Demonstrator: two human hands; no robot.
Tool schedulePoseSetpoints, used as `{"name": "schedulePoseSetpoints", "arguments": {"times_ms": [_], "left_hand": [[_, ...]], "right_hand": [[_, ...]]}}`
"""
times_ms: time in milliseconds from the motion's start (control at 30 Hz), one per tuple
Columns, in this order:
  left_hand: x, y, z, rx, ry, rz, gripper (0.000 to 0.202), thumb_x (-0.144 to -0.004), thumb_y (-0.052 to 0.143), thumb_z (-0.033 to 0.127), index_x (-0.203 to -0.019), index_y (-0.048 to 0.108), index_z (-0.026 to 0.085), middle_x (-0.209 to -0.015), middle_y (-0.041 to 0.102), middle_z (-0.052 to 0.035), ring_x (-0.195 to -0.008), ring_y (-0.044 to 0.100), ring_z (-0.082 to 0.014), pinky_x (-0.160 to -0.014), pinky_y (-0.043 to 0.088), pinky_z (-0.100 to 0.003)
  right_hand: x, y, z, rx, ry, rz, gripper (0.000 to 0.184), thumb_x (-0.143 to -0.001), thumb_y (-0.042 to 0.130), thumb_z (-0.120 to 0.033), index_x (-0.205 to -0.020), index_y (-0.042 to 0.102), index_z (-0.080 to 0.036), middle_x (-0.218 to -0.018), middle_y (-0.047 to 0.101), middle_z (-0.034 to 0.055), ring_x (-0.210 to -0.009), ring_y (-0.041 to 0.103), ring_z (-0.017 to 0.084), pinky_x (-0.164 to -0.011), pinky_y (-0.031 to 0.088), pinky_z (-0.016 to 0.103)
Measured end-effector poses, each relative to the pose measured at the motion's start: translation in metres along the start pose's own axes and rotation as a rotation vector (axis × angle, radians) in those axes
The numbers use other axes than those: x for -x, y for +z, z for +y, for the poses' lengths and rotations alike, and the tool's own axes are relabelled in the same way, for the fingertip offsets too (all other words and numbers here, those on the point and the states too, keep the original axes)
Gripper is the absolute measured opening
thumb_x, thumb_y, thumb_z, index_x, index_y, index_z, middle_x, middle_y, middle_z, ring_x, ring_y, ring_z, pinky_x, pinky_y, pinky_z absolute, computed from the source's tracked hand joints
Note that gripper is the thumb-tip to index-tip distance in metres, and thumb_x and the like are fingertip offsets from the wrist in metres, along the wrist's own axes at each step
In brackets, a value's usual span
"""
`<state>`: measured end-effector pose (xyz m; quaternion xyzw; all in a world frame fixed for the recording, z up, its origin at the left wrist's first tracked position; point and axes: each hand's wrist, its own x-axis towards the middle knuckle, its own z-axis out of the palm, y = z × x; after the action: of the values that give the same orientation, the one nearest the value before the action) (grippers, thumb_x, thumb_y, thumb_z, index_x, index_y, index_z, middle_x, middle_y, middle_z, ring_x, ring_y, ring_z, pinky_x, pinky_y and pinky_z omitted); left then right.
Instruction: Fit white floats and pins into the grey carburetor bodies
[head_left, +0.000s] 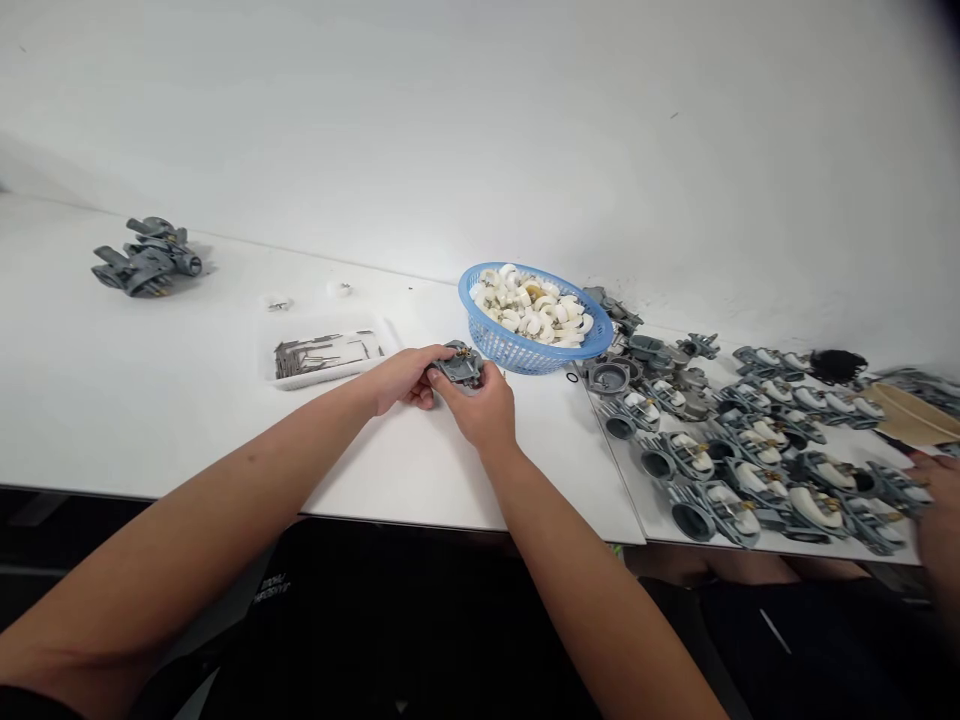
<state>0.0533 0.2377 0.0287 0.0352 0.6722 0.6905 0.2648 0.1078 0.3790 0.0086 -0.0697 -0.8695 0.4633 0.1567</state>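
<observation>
While the left hand (405, 380) and right hand (484, 410) are gripping the gray carburetor body (459, 366) between them, it is lying crosswise, equally near both.

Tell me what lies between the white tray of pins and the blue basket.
In the head view, the grey metal part sits there, held by the left hand and right hand.

A grey metal carburetor body (458, 365) is gripped between the left hand (403, 379) and the right hand (480, 408) above the white table (150, 400), just before a blue basket (517, 345) of white plastic pieces (534, 308), with rows of grey carburetors (750, 460) laid out to the right.
</observation>
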Motion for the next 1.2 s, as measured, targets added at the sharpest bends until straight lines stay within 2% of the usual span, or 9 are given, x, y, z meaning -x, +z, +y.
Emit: {"name": "schedulePoseSetpoints", "arguments": {"times_ms": [200,333,433,533,733,833,933,1100,1200], "left_hand": [[-0.001,-0.002,-0.008,-0.293,0.197,0.113,0.054,-0.075,0.066,0.072,-0.08,0.07,0.018,-0.058,0.057,-0.0034,-0.044,0.045,-0.0139,-0.044,0.033,-0.028],[0.0,-0.002,-0.012,-0.446,0.332,0.099,0.054,-0.058,0.087,0.056,-0.098,0.072,0.023,-0.079,0.07,-0.0033,-0.067,0.061,-0.02,-0.055,0.042,-0.026],[-0.001,-0.001,-0.015,-0.467,0.349,0.146,0.059,-0.055,0.089,0.052,-0.106,0.072,0.026,-0.091,0.074,-0.0038,-0.078,0.066,-0.0239,-0.058,0.044,-0.026],[-0.001,0.0,-0.017,-0.434,0.355,0.233,0.058,-0.053,0.089,0.05,-0.104,0.073,0.027,-0.086,0.073,-0.0028,-0.074,0.065,-0.0237,-0.056,0.041,-0.026],[0.003,0.0,-0.015,-0.495,0.323,0.348,0.065,-0.046,0.092,0.052,-0.103,0.072,0.027,-0.086,0.071,-0.0045,-0.076,0.062,-0.0256,-0.06,0.04,-0.028],[0.002,0.0,-0.016,-0.416,0.393,0.304,0.059,-0.048,0.092,0.048,-0.099,0.072,0.027,-0.088,0.071,-0.0042,-0.079,0.061,-0.0255,-0.064,0.042,-0.028],[0.0,-0.002,-0.016,-0.387,0.424,0.279,0.062,-0.053,0.091,0.046,-0.108,0.069,0.027,-0.108,0.071,-0.006,-0.084,0.063,-0.0249,-0.07,0.047,-0.03],[-0.003,-0.004,-0.016,-0.372,0.408,0.259,0.067,-0.066,0.085,0.04,-0.127,0.059,0.027,-0.141,0.057,-0.0104,-0.115,0.062,-0.033,-0.093,0.05,-0.042],[-0.003,-0.002,-0.017,-0.267,0.434,0.244,0.074,-0.073,0.078,0.026,-0.14,0.047,0.028,-0.15,0.05,-0.0126,-0.128,0.055,-0.0343,-0.105,0.045,-0.049]], "right_hand": [[-0.001,-0.002,0.001,0.214,0.041,-0.012,0.056,-0.069,0.067,-0.075,-0.079,0.049,-0.023,-0.087,0.069,0.0066,-0.094,0.063,0.031,-0.091,0.043,0.044],[-0.004,-0.002,0.005,0.312,0.044,-0.018,0.048,-0.073,0.067,-0.064,-0.085,0.047,-0.023,-0.094,0.069,0.0096,-0.098,0.063,0.033,-0.094,0.04,0.047],[-0.004,-0.001,0.006,0.366,0.042,-0.044,0.041,-0.075,0.064,-0.057,-0.087,0.045,-0.022,-0.094,0.069,0.0105,-0.096,0.063,0.033,-0.095,0.038,0.048],[-0.003,-0.001,0.005,0.397,0.043,-0.066,0.035,-0.078,0.061,-0.052,-0.086,0.044,-0.022,-0.092,0.069,0.0102,-0.095,0.064,0.033,-0.096,0.037,0.049],[-0.003,-0.005,0.005,0.371,0.041,-0.074,0.042,-0.075,0.062,-0.058,-0.084,0.042,-0.023,-0.086,0.067,0.0051,-0.088,0.063,0.029,-0.096,0.034,0.047],[-0.003,-0.008,0.005,0.321,0.047,-0.077,0.045,-0.071,0.065,-0.06,-0.082,0.042,-0.023,-0.08,0.064,0.0011,-0.083,0.061,0.026,-0.094,0.034,0.045],[-0.003,-0.009,0.005,0.262,0.045,-0.052,0.048,-0.069,0.067,-0.064,-0.079,0.045,-0.023,-0.072,0.06,-0.0025,-0.076,0.059,0.023,-0.092,0.035,0.043],[-0.004,-0.009,0.008,0.221,0.039,-0.051,0.047,-0.071,0.068,-0.063,-0.072,0.046,-0.022,-0.063,0.052,-0.0061,-0.063,0.052,0.016,-0.089,0.035,0.04],[-0.005,-0.009,0.01,0.181,0.033,-0.067,0.049,-0.071,0.069,-0.065,-0.07,0.045,-0.022,-0.059,0.047,-0.0069,-0.057,0.047,0.014,-0.076,0.038,0.033]]}}
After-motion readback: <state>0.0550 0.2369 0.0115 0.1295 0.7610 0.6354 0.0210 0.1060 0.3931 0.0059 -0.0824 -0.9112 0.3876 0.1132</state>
